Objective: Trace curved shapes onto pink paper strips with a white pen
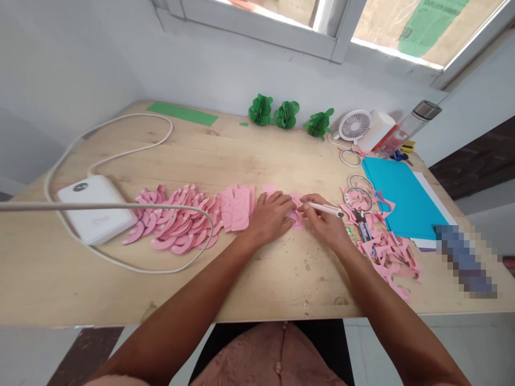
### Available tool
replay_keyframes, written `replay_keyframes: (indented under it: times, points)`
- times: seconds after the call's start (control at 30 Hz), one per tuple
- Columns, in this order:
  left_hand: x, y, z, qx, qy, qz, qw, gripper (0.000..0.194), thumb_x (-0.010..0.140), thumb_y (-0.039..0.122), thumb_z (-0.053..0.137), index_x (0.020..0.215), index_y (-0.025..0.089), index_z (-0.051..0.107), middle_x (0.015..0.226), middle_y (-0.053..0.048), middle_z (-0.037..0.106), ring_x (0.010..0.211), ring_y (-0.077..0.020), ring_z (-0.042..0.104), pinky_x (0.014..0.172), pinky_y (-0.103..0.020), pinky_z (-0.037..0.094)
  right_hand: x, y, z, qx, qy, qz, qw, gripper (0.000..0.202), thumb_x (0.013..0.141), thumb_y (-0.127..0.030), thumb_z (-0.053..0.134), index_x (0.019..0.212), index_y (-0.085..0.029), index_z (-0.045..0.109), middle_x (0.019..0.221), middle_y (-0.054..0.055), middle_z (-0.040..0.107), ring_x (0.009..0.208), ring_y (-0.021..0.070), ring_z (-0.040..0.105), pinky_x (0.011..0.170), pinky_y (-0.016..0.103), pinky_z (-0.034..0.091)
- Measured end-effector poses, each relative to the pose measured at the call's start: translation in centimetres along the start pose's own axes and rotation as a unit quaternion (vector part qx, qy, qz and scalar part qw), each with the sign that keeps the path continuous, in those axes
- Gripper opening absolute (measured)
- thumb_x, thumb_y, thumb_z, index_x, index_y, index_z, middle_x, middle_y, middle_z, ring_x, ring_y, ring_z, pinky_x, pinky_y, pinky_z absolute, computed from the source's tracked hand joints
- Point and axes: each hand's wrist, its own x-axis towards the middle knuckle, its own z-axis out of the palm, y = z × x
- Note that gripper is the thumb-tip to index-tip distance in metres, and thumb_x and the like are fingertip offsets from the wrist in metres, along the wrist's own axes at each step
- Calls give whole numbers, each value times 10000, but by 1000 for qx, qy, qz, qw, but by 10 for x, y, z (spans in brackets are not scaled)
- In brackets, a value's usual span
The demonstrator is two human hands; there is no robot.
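Note:
My left hand (274,215) lies flat, fingers spread, on a pink paper sheet (298,219) on the wooden table. In my right hand (319,217) a white pen (325,208) is gripped, its tip end over the right part of that sheet. Left of my left hand sit pink sheets with curved outlines drawn on them (236,208). Beyond these, further left, is a heap of curved pink paper cut-outs (185,220). Pink scraps (392,257) lie right of my right hand, with scissors (364,228) among them.
A white power bank (96,212) and its looping cable (120,262) are at the left. Green paper shapes (286,114), a small fan (354,126) and a glass bottle (412,128) stand at the back. A blue folder (404,195) and tape rings (358,199) are at the right.

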Motion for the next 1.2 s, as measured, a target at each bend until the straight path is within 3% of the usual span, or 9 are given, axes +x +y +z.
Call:
replay_keyframes:
  times: [0.13,0.27,0.57,1.2]
  points:
    - [-1,0,1,-1,-2,-2,1000,201,853,245,522,1042,252,591,1295,-46,587,1266,-253,434,1050,-512,289,-16,3,2,-75,9,-20,997,231,901,-320,456,1061,-223,591,874,16,714,712,152,650,623,234,447]
    - [0,0,0,-2,-5,-3,1000,206,861,244,514,1050,251,594,1299,-42,586,1269,-255,433,1050,-514,282,-27,11,7,-145,47,-78,985,225,911,-284,437,1057,-226,597,909,34,706,798,181,647,715,264,454]
    - [0,-1,1,2,-9,-7,1000,216,840,241,567,1054,256,598,1319,-37,574,1273,-251,436,1046,-503,279,-26,18,12,-240,54,-162,955,230,909,-215,428,1063,-214,599,864,62,696,810,214,627,729,297,439]
    - [0,-2,0,-5,-18,-8,1000,266,828,165,514,1065,251,599,1327,-42,568,1280,-243,431,1044,-502,285,-25,16,11,-264,49,-170,948,215,920,-219,422,1048,-200,593,828,70,689,772,211,624,702,297,430]
